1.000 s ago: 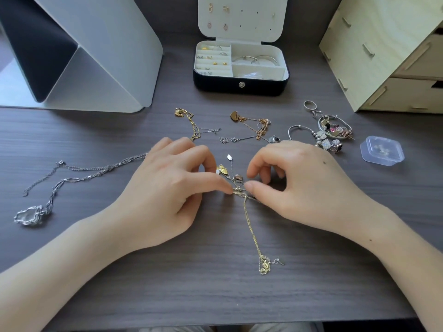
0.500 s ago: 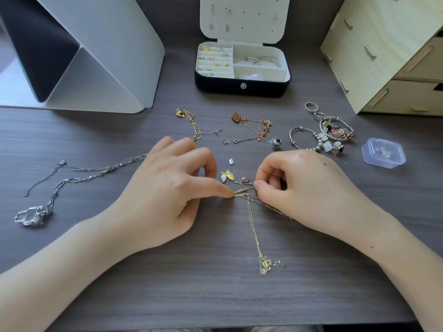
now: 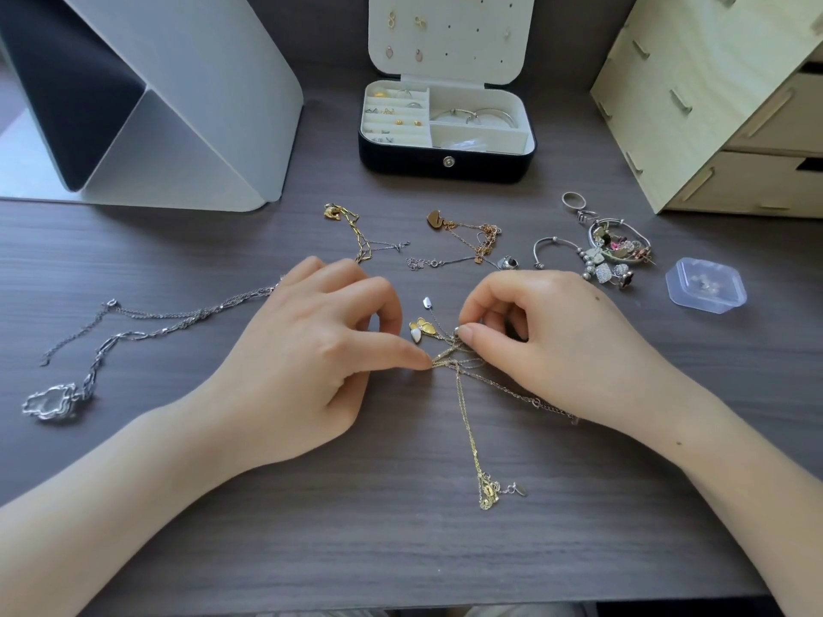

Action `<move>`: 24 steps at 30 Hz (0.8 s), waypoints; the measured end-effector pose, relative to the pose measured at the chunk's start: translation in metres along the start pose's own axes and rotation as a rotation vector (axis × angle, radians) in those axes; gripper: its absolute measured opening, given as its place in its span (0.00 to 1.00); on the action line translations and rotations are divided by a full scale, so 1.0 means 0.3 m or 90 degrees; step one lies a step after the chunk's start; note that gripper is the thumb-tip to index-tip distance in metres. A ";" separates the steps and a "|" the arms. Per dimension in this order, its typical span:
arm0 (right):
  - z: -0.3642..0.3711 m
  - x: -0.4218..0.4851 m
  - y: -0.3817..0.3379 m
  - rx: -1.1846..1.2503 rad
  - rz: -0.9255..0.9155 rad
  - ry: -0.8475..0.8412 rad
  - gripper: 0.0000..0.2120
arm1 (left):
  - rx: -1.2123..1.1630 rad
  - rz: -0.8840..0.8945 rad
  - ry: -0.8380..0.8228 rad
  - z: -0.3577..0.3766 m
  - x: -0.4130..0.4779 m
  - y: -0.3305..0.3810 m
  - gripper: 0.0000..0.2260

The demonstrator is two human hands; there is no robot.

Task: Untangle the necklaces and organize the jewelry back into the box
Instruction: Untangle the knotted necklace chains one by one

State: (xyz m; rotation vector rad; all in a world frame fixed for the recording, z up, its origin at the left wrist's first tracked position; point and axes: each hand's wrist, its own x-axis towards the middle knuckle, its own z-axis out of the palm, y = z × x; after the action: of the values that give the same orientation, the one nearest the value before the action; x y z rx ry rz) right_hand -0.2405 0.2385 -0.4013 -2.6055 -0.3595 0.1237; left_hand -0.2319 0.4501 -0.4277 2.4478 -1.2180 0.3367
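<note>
A knot of thin gold and silver necklaces (image 3: pixel 450 360) lies mid-table between my hands. My left hand (image 3: pixel 311 358) pinches the knot's left side with thumb and forefinger. My right hand (image 3: pixel 561 340) pinches chain strands at the knot's upper right. A gold chain (image 3: pixel 467 429) trails toward me to a small clump. A butterfly pendant (image 3: pixel 421 329) sits just above the knot. The open jewelry box (image 3: pixel 445 160) stands at the back centre, with earrings in its left slots and bangles on the right.
Silver chain necklaces (image 3: pixel 111 340) spread at the left. Gold (image 3: pixel 356 236) and rose-gold chains (image 3: pixel 472 236) lie beyond my hands. Charm bracelets and rings (image 3: pixel 601 251) and a clear plastic case (image 3: pixel 706 285) sit at the right. A white stand (image 3: pixel 187 104) and wooden drawers (image 3: pixel 712 104) flank the back.
My right hand has lifted and shifted to the right, drawing strands out of the knot. A silver chain now shows stretched under its wrist. My left hand keeps its pinch.
</note>
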 end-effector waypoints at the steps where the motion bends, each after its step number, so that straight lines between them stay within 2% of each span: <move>1: 0.004 0.004 0.004 0.007 0.005 0.012 0.05 | 0.003 -0.001 0.000 0.001 0.000 0.000 0.24; 10: 0.013 0.010 0.029 0.036 -0.026 0.106 0.03 | 0.041 -0.023 0.003 0.004 0.002 0.003 0.19; 15: -0.009 -0.018 0.039 0.096 -0.087 0.048 0.02 | 0.056 -0.031 0.019 -0.003 0.001 0.009 0.19; 19: -0.008 -0.031 0.044 0.034 -0.142 0.009 0.04 | 0.047 -0.007 0.018 -0.004 0.003 0.027 0.20; 24: 0.000 -0.025 0.044 -0.076 -0.168 0.025 0.04 | 0.047 0.011 -0.014 0.001 0.003 0.028 0.18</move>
State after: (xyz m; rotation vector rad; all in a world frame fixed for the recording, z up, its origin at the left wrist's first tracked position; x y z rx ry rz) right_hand -0.2448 0.2255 -0.4076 -2.6429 -0.7109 -0.0417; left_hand -0.2380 0.4446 -0.4257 2.5110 -1.2587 0.3669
